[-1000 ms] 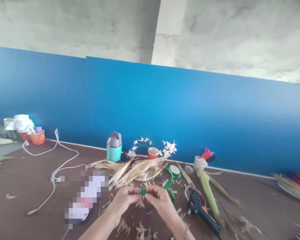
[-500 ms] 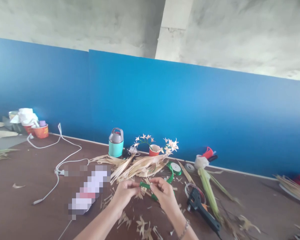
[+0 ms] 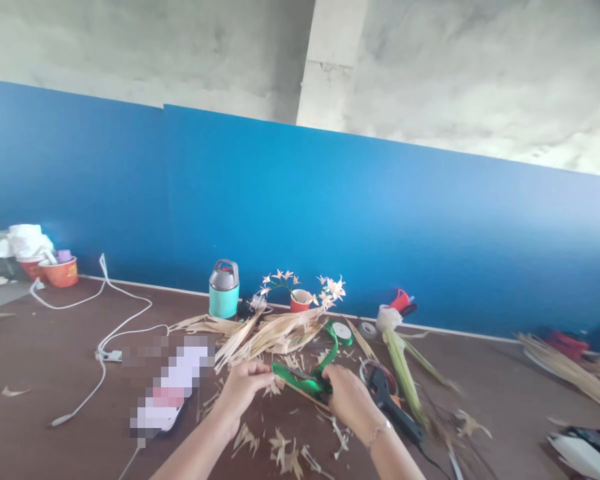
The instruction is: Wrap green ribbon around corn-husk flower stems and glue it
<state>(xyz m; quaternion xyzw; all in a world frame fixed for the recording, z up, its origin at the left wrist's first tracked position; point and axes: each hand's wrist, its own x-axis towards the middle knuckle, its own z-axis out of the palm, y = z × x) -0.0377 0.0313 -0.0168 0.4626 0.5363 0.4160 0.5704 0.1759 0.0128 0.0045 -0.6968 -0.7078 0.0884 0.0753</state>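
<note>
My left hand (image 3: 241,392) pinches the end of a shiny green ribbon (image 3: 307,385) between thumb and fingertips. The ribbon stretches to the right and loops up to its spool (image 3: 343,333), which has a white centre. In my right hand (image 3: 351,402) is a pair of scissors (image 3: 322,383) with dark handles, largely covered by the fingers. Their blades point left along the ribbon; whether they touch it, I cannot tell. A thin pale strip runs just below the ribbon, between the hands.
Dried husks (image 3: 280,333) lie behind the hands, and husk scraps (image 3: 280,448) in front. A black glue gun (image 3: 395,410) and a green-stalked bundle (image 3: 403,373) are to the right. Behind stand a turquoise container (image 3: 224,300) and a red cup (image 3: 300,304) with pale flowers; a white cable (image 3: 100,333) lies left.
My right hand has left the ribbon piece it held by the left hand, moved a little right and now holds scissors. The left hand keeps its pinch. The view has shifted rightward.
</note>
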